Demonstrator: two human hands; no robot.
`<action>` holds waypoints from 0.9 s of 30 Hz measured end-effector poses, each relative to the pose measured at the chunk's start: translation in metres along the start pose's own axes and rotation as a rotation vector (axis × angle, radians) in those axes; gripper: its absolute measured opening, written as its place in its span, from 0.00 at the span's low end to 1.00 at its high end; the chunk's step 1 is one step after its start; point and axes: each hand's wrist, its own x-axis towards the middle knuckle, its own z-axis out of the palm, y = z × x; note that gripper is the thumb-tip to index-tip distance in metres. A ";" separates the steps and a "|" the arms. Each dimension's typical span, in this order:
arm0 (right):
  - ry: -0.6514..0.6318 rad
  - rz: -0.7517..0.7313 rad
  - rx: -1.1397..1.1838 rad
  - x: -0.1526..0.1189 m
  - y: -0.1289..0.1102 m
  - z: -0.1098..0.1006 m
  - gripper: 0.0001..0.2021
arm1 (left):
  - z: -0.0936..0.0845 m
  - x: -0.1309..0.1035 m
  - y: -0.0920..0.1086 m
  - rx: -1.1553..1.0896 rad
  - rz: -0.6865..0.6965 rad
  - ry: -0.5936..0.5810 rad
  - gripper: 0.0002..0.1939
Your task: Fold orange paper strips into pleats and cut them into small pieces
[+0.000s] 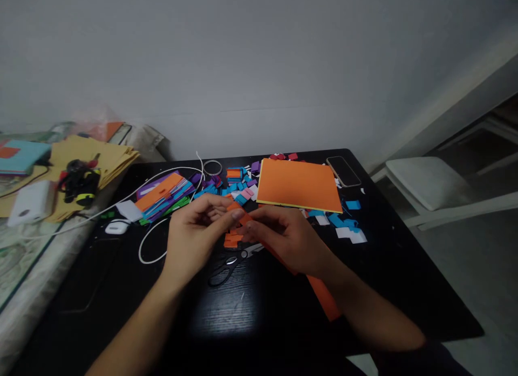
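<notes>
While in both grips (pixel 197 220) (pixel 286 237); orange strip (pixel 245 219)

A dark rectangular smartphone (pixel 343 171) lies near the far right corner of the black tabletop (pixel 408 284). A thin white cable (pixel 148 262) loops near a small rounded white case (pixel 117 227).

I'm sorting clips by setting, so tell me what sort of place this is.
Likely a room at home, though a small workroom is possible: scissors and an orange sheet lie on a black table, and a white seat stands to the right.
</notes>
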 end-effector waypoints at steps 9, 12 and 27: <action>-0.015 0.105 0.126 0.001 0.001 0.001 0.10 | 0.003 -0.001 0.003 0.054 -0.008 0.062 0.05; -0.015 0.109 0.141 0.001 0.001 0.000 0.08 | 0.003 -0.003 0.006 0.039 -0.014 0.037 0.03; -0.037 0.080 0.170 0.004 -0.006 -0.003 0.11 | 0.006 -0.004 0.008 0.033 -0.001 0.047 0.03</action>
